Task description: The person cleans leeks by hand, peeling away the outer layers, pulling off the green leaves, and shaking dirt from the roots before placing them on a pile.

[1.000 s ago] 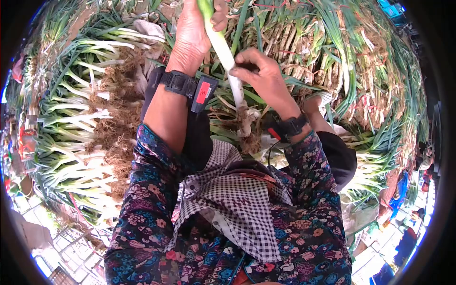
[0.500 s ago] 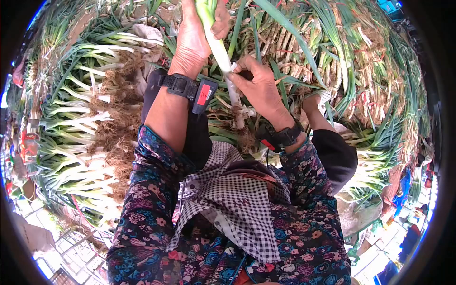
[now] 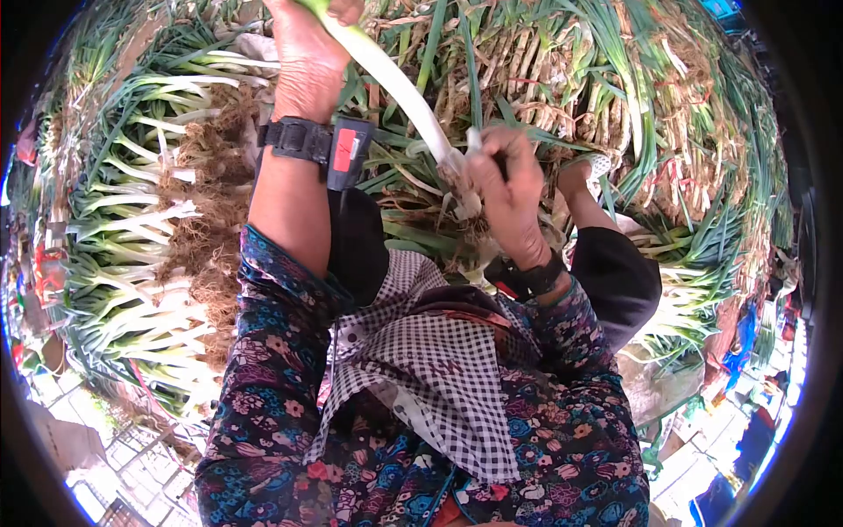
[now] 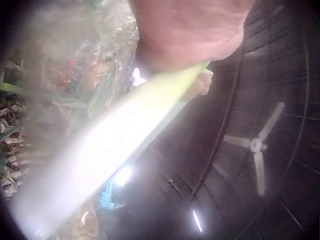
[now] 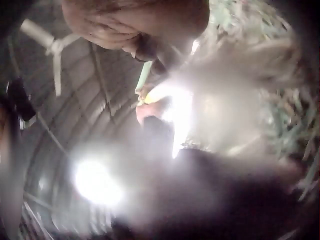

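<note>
A long leek (image 3: 392, 81) slants down in the head view, green at the top, white along the shank, with brown roots at the lower end. High on its green part my left hand (image 3: 309, 51) grips it with curled fingers. In the left wrist view the pale shank (image 4: 115, 135) runs blurred below the hand (image 4: 192, 32). By the root end my right hand (image 3: 509, 189) has its thumb and fingers bent together, pinching a pale strip of outer skin (image 3: 474, 140). The right wrist view of that hand (image 5: 137, 25) is hazy.
On the left lies a row of leeks (image 3: 132, 220) with white shanks and roots facing inward. Heaps of untrimmed leeks (image 3: 527, 70) spread across the far side and right. More leeks (image 3: 689, 312) lie beyond the right knee (image 3: 615, 281).
The left hand has shifted left with the leek's top, so the leek slants more. The right hand has moved from mid-shank down and right to the root end, with a skin strip.
</note>
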Available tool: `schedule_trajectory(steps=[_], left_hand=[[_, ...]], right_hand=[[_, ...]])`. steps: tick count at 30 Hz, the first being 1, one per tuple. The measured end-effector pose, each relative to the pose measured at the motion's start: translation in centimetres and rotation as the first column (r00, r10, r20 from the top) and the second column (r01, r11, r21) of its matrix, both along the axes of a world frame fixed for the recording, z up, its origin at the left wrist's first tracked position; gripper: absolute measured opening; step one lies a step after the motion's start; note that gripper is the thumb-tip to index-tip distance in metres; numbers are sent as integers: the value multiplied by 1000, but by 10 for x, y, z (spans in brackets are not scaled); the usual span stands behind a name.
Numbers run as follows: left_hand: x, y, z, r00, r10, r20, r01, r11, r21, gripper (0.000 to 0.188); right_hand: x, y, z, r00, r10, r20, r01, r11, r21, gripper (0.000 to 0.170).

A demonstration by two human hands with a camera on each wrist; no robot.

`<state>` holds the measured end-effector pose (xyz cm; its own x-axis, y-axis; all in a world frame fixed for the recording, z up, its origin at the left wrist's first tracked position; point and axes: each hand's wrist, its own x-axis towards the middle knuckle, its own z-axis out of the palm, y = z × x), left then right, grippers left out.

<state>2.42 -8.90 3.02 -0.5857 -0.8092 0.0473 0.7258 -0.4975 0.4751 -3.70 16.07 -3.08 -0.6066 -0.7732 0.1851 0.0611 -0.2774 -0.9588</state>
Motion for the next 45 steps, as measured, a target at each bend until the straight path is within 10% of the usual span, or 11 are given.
schedule_trajectory(steps=[2,7,11,12,18,29,31,37,41,43,45], left_hand=[[5,-7,-5,979,-169,-117,162,985,-64,59],[6,-4,-1,993,57,103,-50,996,-68,59],[9,-15,-13,978,13,209,23,985,-168,56],[-7,27,18,874,363,325,-330,932,-153,52],[-14,35,-25,947,-25,320,86,980,-180,32],[-1,-29,-18,908,363,208,-357,932,-69,28],[-4,-24,-25,900,364,239,-258,888,-380,53],[4,-19,-29,976,203,82,-176,949,-261,50],[3,-32,-35,990,71,-118,-90,982,-168,52],[6,-41,-36,989,50,-139,-78,977,-199,52],[8,-41,-33,986,33,-162,-70,971,-229,51]], right_hand=[[0,6,-8,737,-35,-675,170,976,135,15],[-11,10,-12,441,380,-813,153,861,485,28],[-18,20,-33,555,441,-705,-13,852,524,28],[-14,18,-26,691,395,-605,-34,854,518,26],[-4,-7,5,808,248,-535,-107,954,280,20],[-3,158,-65,695,380,-610,125,772,623,18],[-21,123,-33,412,332,-849,300,830,470,36],[-24,16,-4,964,250,-90,-194,892,408,49],[15,-27,-3,749,77,658,-221,965,139,39],[7,-22,-16,642,340,687,-408,910,-69,35],[22,-12,10,807,241,540,-401,893,202,28]])
